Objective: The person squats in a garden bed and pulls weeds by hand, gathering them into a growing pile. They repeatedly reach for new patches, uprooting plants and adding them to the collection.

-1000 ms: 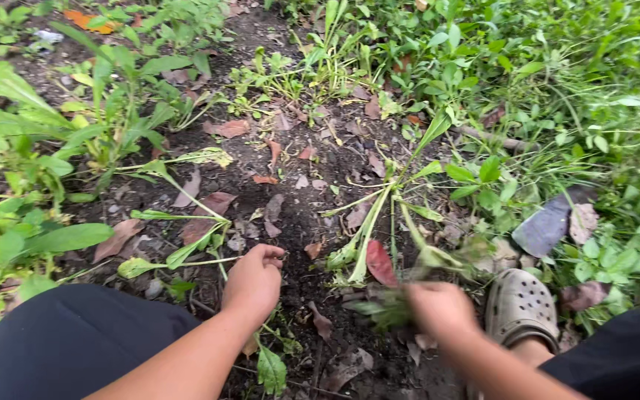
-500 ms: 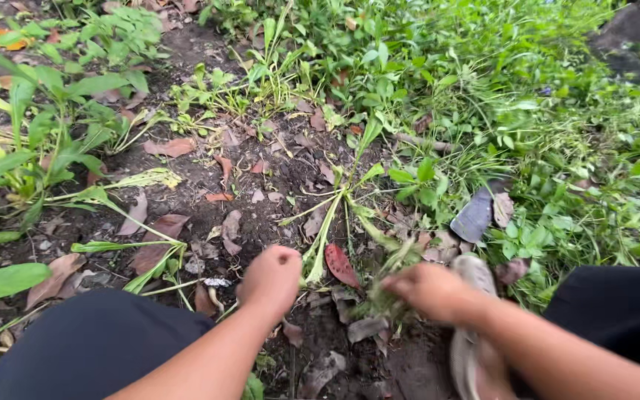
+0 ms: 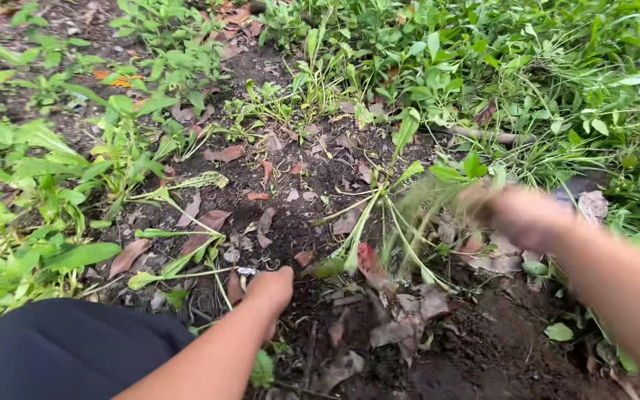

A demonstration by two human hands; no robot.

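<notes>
On a patch of dark garden soil (image 3: pixel 312 222), the right hand (image 3: pixel 524 216) has swung up and out to the right since half a second ago, when it sat low near the person's shoe. It is now a blur, with a smear of pulled green weeds (image 3: pixel 427 194) trailing from its grip; the fingers appear closed on them, though the blur hides the detail. The left hand (image 3: pixel 270 290) has stayed low on the soil, curled into a loose fist, and what it grips, if anything, cannot be made out. The shoe is no longer in view. Limp uprooted stalks (image 3: pixel 368 222) lie on the earth between the hands, among brown dead leaves (image 3: pixel 209 221). Dense green plants (image 3: pixel 527 67) border the patch. A dark trouser knee (image 3: pixel 61 348) fills the lower left corner.
</notes>
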